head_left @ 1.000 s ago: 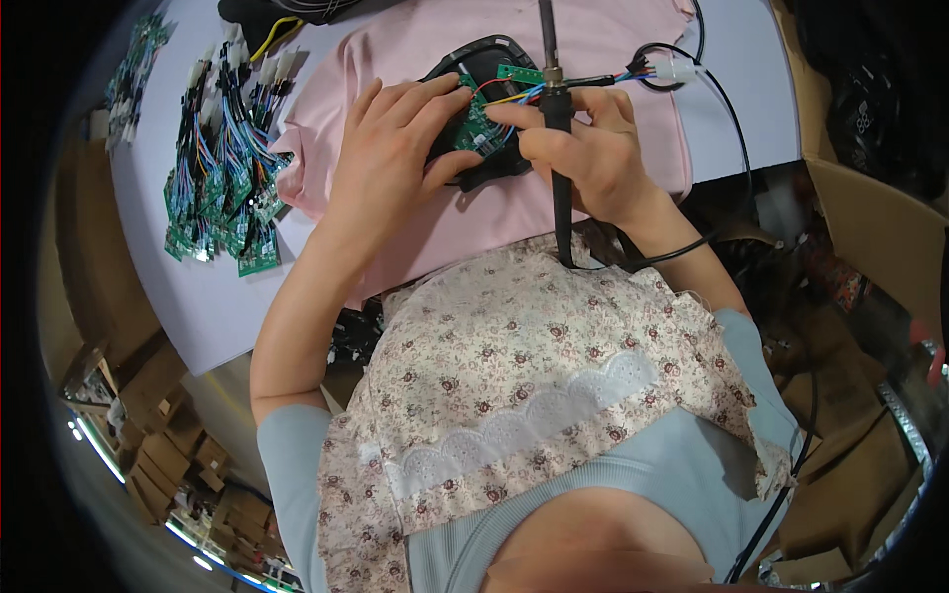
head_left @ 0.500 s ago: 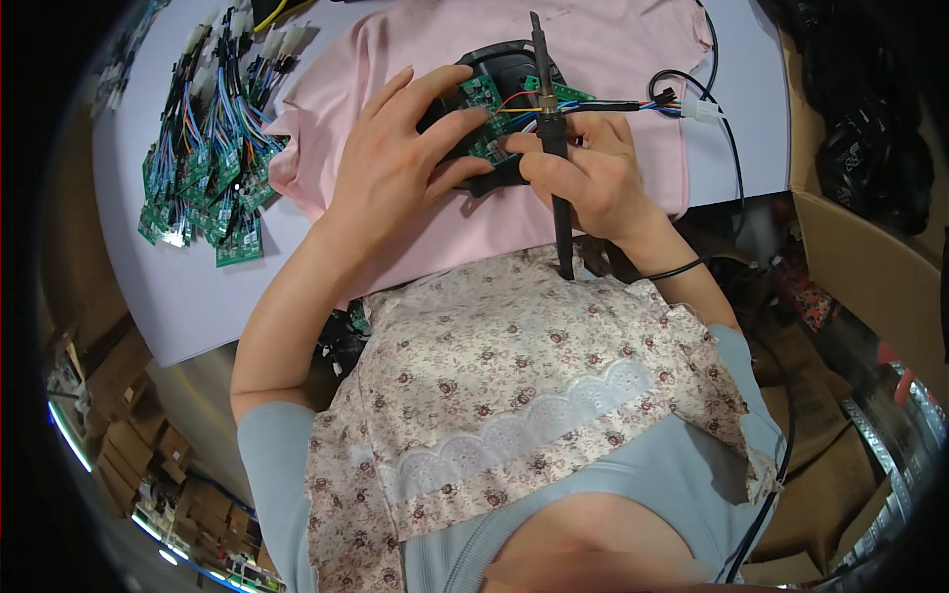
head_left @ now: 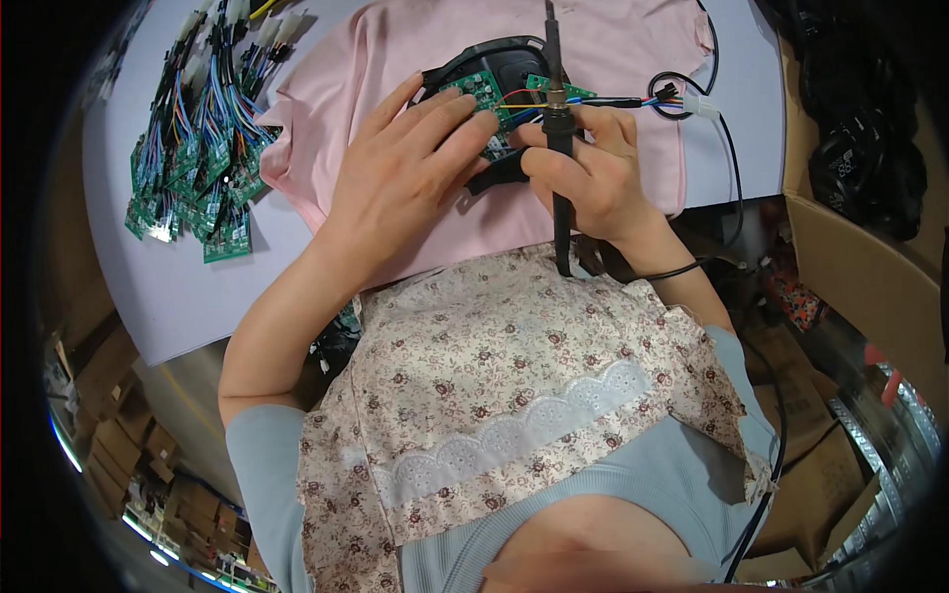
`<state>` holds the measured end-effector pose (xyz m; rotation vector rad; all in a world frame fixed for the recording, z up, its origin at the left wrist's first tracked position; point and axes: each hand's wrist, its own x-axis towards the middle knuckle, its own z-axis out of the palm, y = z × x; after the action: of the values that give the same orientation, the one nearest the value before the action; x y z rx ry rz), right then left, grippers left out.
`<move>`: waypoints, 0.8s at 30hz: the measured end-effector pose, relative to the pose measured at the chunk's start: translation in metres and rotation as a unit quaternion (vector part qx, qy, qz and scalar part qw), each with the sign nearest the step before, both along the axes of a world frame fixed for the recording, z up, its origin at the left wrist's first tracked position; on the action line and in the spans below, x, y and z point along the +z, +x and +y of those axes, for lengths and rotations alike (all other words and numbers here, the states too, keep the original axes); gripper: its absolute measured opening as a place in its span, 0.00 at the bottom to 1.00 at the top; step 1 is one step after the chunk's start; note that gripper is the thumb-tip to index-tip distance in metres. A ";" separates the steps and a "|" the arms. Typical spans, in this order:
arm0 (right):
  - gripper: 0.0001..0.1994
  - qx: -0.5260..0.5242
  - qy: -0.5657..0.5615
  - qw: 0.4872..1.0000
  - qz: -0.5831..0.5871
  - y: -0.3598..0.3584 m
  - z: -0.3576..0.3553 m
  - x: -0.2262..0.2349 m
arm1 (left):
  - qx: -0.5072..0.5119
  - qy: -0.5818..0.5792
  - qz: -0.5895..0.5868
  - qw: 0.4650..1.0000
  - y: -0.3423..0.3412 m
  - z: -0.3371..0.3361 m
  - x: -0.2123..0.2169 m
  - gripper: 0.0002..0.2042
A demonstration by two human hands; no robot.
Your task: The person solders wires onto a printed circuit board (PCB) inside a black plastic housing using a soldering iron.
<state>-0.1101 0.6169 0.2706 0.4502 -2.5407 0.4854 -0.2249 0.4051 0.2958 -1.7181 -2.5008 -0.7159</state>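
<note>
My left hand (head_left: pixel 410 173) lies over a green circuit board (head_left: pixel 481 94) that sits on a black holder (head_left: pixel 494 59), fingers pressing it down. My right hand (head_left: pixel 593 173) grips a black soldering iron (head_left: pixel 560 148) like a pen, its metal tip pointing up and away past the board. A second small green board (head_left: pixel 554 89) with coloured wires (head_left: pixel 633 101) and a white connector (head_left: pixel 704 107) lies just right of the first. Everything rests on a pink cloth (head_left: pixel 613 49) spread on the table.
A heap of green circuit boards with coloured wire bundles (head_left: pixel 198 168) lies on the pale table (head_left: pixel 198 296) at the left. A cardboard box (head_left: pixel 860 267) and black bags (head_left: pixel 860 119) stand at the right. A black cable (head_left: pixel 736 188) loops off the table's right edge.
Both hands and the board sit lower and more central in the picture than before. The soldering iron now stands more upright in my right hand.
</note>
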 end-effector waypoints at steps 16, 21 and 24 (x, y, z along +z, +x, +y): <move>0.06 0.026 -0.020 0.999 -0.028 0.022 0.006 -0.003 | -0.045 -0.077 -0.111 0.990 0.001 -0.010 0.024 0.19; 0.07 0.029 -0.012 0.999 -0.024 0.021 0.007 0.000 | -0.056 -0.077 -0.086 0.992 0.001 -0.009 0.021 0.17; 0.08 0.022 -0.047 0.999 0.004 0.023 0.012 0.001 | -0.049 -0.070 -0.084 0.993 0.002 -0.010 0.018 0.17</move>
<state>-0.0867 0.6285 0.2714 0.4725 -2.4925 0.6150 -0.2224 0.3954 0.3135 -1.9133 -2.6520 -0.7387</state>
